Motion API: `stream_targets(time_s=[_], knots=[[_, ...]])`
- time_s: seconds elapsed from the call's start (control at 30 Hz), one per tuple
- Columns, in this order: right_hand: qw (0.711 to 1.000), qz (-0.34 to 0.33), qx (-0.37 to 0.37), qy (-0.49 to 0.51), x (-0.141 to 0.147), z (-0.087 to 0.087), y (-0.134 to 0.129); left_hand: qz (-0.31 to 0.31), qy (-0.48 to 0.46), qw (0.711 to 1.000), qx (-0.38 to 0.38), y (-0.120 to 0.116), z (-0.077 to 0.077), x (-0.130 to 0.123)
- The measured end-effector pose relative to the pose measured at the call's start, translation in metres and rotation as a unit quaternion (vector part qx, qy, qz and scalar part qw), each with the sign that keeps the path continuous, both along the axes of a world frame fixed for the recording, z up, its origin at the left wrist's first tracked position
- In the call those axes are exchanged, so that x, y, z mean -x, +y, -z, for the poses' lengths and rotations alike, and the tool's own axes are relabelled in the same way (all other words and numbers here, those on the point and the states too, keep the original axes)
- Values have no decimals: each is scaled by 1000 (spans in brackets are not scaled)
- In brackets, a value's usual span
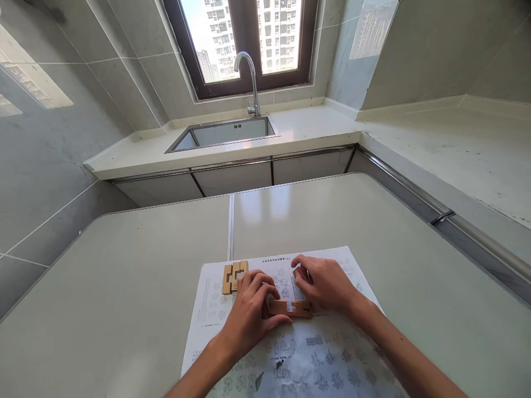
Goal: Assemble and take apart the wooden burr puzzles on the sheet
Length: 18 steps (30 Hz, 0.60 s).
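Observation:
My left hand (pixel 251 304) is curled, with thumb and fingers around the left end of a notched wooden puzzle piece (pixel 280 307). That piece lies low over the printed sheet (pixel 332 342), its notch facing away from me and a dark mark near its right end. My right hand (pixel 327 282) is closed just beyond and to the right, its thumb and fingers pinching another wooden piece (pixel 297 273), mostly hidden by the fingers. Beside my left hand, more notched wooden pieces (pixel 227 279) stand side by side at the sheet's far left; my fingers partly cover them.
The sheet lies on a pale table (pixel 136 276) with a seam strip (pixel 230 221) running away from me. Behind it are a counter (pixel 307 124) with a sink (pixel 232 132), a tap (pixel 252 83) and a window. Another counter (pixel 448 143) runs along the right.

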State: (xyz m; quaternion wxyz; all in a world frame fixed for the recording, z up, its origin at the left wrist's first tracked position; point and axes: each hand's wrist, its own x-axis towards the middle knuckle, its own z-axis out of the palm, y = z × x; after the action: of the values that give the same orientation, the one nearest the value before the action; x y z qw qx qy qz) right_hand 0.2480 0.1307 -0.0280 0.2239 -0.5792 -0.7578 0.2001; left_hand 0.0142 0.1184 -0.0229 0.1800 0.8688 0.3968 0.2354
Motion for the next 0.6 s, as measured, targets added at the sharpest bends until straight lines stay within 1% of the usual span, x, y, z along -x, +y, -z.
stream_targets(time_s=[0.13,0.23,0.33,0.43,0.5,0.6], knots=[[999,12,0,30,1,-2,0,-3,-11,1000,-10,-1,1,1],[995,29,0,96,0,-4,1,1,-13,1000,-15,-2,1,0],[984,53,-5,167,-1,-6,2,9,-24,1000,-18,-1,1,0],[968,81,-1,237,-1,-8,3,9,-63,998,-17,-1,-2,0],[954,99,14,282,-1,-10,4,-2,-96,995,9,-2,-5,1],[932,119,44,339,-1,-11,3,-45,-151,982,106,-5,-9,3]])
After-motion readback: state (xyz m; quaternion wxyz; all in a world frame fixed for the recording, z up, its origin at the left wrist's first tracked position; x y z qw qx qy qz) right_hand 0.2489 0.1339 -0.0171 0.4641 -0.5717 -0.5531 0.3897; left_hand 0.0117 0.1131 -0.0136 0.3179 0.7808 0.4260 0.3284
